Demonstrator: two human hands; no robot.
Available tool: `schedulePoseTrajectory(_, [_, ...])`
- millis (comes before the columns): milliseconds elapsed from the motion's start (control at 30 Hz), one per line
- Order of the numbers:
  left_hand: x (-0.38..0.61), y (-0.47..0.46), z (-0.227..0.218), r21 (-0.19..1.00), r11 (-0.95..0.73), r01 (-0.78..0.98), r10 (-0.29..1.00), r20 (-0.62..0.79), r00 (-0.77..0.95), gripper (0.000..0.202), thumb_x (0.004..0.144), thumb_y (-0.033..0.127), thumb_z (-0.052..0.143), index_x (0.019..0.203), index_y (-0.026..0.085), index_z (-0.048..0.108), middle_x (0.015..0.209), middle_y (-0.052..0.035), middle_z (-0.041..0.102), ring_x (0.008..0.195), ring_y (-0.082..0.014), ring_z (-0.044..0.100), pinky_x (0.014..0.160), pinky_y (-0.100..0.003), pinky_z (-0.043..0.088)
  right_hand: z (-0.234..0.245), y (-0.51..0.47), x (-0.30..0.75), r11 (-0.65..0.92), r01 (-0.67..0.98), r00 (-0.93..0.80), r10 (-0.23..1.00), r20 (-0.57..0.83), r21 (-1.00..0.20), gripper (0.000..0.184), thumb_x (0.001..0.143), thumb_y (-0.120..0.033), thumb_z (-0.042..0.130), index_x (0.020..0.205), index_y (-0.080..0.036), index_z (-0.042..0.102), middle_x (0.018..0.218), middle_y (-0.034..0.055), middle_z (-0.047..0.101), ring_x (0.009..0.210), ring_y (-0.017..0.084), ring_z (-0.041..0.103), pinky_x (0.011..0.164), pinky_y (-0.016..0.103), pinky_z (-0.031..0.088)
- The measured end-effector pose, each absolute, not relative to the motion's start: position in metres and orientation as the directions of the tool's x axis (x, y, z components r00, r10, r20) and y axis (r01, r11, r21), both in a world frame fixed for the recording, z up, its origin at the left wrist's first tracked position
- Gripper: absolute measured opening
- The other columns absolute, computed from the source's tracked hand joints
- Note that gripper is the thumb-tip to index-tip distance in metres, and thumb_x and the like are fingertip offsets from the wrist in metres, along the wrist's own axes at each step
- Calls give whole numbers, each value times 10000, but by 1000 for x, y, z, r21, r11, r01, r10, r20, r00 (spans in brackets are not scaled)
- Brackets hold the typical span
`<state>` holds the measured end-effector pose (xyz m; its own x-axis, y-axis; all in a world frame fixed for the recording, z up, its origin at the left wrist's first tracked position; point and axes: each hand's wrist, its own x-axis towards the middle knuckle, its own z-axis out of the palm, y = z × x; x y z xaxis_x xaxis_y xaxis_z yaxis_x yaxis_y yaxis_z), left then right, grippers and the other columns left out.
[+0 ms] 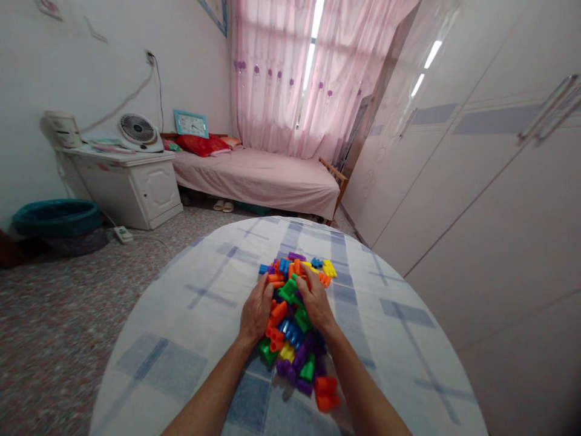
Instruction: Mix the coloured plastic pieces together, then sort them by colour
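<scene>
Pink curtains [276,79] hang beyond the bed [263,175]; in front, a round desk [181,330] carries a heap of blocks [293,330] between the person's forearms. The left hand [257,307] cups the heap's left side, the right hand [316,300] its far right part, fingers bent against the blocks; whether either grasps one, I cannot tell. Low palms and light, even pressure would best contain the pile. The orange block [326,393] by the right forearm lies outside that hold.

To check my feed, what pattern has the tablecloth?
The tablecloth is white with blue plaid; head view.
</scene>
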<state>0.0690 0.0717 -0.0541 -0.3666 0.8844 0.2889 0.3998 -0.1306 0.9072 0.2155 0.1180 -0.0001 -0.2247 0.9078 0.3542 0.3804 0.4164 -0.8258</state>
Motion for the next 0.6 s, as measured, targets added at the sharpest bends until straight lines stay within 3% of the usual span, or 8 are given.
schedulePoseTrajectory(200, [66, 71, -51, 947, -138, 289, 816, 274, -509, 500, 941, 450, 258, 1254, 147, 502, 1337, -132, 513, 1271, -207, 448, 1107, -405, 307, 21, 75, 215, 642, 450, -483, 759, 436, -620, 434, 855, -353, 531, 1276, -246, 523, 1306, 58, 535, 1243, 212, 451, 1074, 406, 330])
schedulePoseTrajectory(300, [65, 69, -49, 962, -112, 250, 788, 239, -567, 498, 937, 478, 264, 1255, 171, 492, 1312, -118, 525, 1241, -209, 469, 1088, -397, 331, 8, 41, 241, 658, 602, -461, 749, 476, -452, 586, 817, -418, 587, 1365, -289, 426, 1418, 59, 428, 1351, 287, 312, 1097, 504, 267])
schedulePoseTrajectory(400, [66, 67, -46, 972, -70, 225, 751, 200, -629, 507, 931, 494, 276, 1277, 178, 470, 1311, -114, 524, 1228, -211, 476, 1078, -382, 341, -23, 5, 270, 614, 726, -421, 753, 506, -310, 812, 729, -489, 656, 1435, -289, 308, 1481, 88, 330, 1385, 375, 204, 1053, 591, 280])
schedulePoseTrajectory(500, [67, 67, -44, 970, -72, 230, 743, 206, -636, 502, 932, 480, 285, 1280, 168, 469, 1312, -119, 521, 1230, -213, 472, 1079, -380, 340, -51, -19, 284, 579, 778, -420, 769, 482, -244, 974, 633, -460, 714, 1461, -260, 242, 1522, 117, 234, 1380, 416, 189, 1021, 610, 310])
schedulePoseTrajectory(600, [68, 67, -46, 960, -116, 253, 765, 249, -593, 480, 937, 468, 275, 1240, 174, 504, 1282, -109, 544, 1213, -208, 484, 1079, -392, 341, -60, -23, 277, 568, 790, -424, 778, 464, -230, 975, 618, -397, 714, 1459, -231, 249, 1542, 130, 167, 1385, 405, 189, 1030, 582, 321])
